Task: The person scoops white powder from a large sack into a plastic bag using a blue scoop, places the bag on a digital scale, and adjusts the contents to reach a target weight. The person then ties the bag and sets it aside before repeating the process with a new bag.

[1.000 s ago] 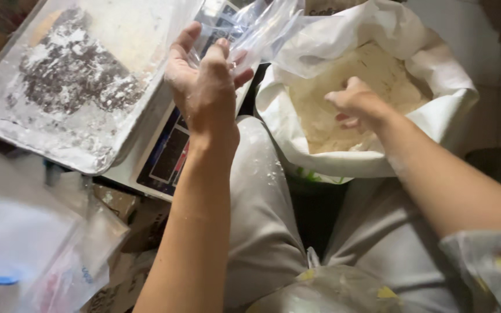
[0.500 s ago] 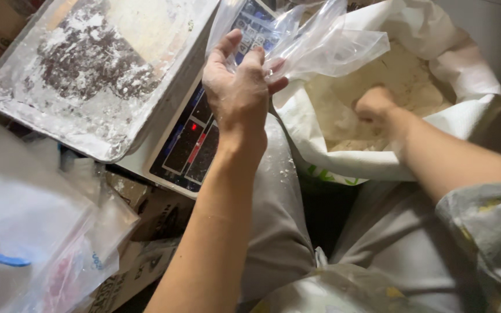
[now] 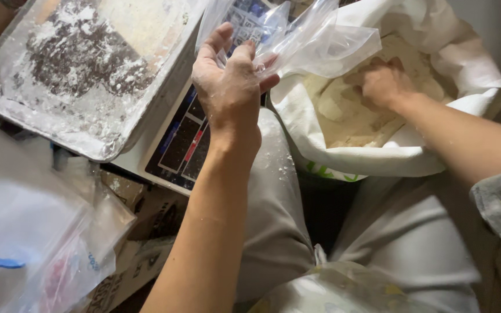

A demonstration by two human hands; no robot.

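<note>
Right hand point(image 3: 382, 83) has risen from deep in the flour sack point(image 3: 436, 156), fingers clenched on flour point(image 3: 343, 119). Left hand point(image 3: 230, 87), at nine o'clock, pinches clear plastic bag point(image 3: 320, 43).

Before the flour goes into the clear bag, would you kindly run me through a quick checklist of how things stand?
1. Left hand grips the clear plastic bag: ok.
2. Bag mouth held wide open: cannot tell; the film looks crumpled.
3. Right hand is down in the flour: ok.
4. White sack rim is folded back, flour exposed: ok.
5. Scale tray clean: not ok, dusted with flour.
6. Scale display readable: cannot tell.
</note>
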